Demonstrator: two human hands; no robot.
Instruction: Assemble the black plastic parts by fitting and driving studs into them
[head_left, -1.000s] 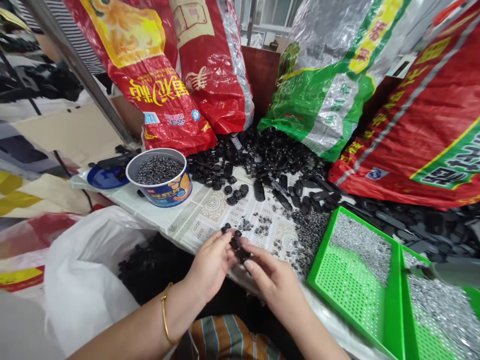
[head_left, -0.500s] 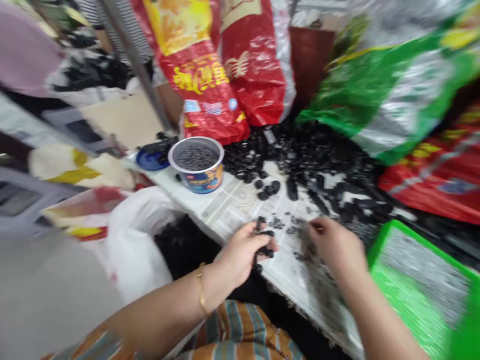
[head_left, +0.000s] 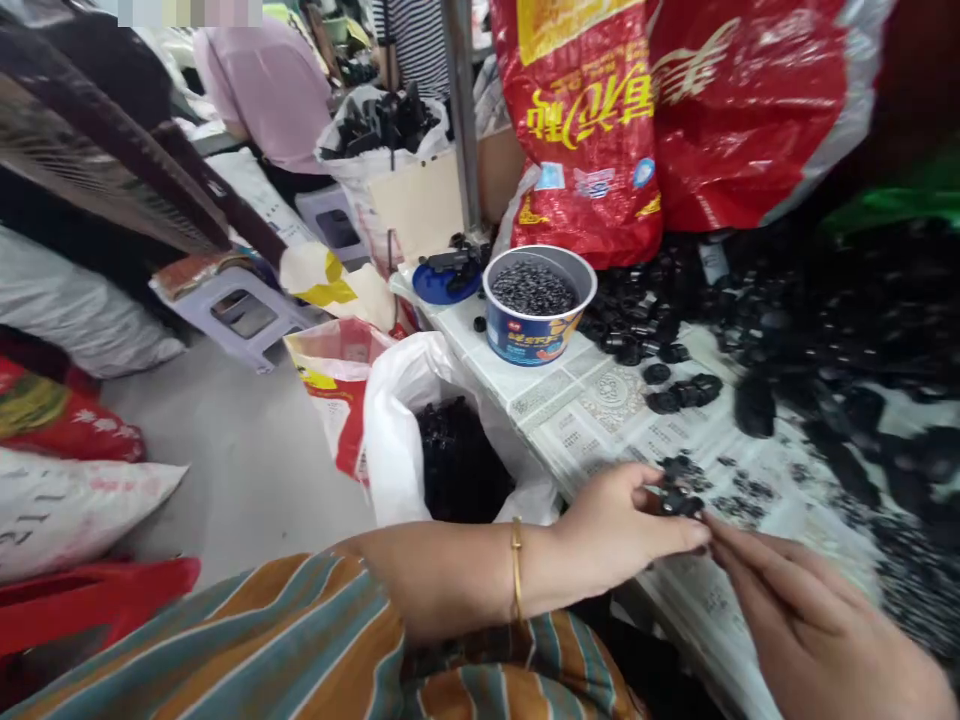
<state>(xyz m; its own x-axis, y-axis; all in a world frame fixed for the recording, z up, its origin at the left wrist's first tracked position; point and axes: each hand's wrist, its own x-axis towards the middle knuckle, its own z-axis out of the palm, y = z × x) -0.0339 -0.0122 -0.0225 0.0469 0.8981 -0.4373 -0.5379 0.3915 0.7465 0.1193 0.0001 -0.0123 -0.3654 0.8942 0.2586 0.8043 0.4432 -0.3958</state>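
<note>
My left hand (head_left: 619, 535), with a gold bangle at its wrist, is closed on a small black plastic part (head_left: 679, 492) between thumb and fingers. The part's exact kind is unclear. My right hand (head_left: 814, 610) meets the left thumb tip, its fingers pinched together at the part. Whether a tiny piece sits in that pinch is hidden. Just beyond the hands, small dark pieces (head_left: 750, 490) lie scattered on the patterned tabletop (head_left: 574, 425). Several round black parts (head_left: 682, 392) lie farther back, beside a larger black pile (head_left: 847, 320).
A blue tub (head_left: 525, 340) full of small dark pieces stands near the table's left edge, by a blue lid (head_left: 442, 285). Below the edge is a white sack (head_left: 390, 440) holding black parts. Red bags (head_left: 592, 190) stand behind; a person in pink (head_left: 266, 85) is farther off.
The view has swung left, so the green tray has left the picture. My right hand has come from the scattered pieces to meet my left hand at the black plastic part.
</note>
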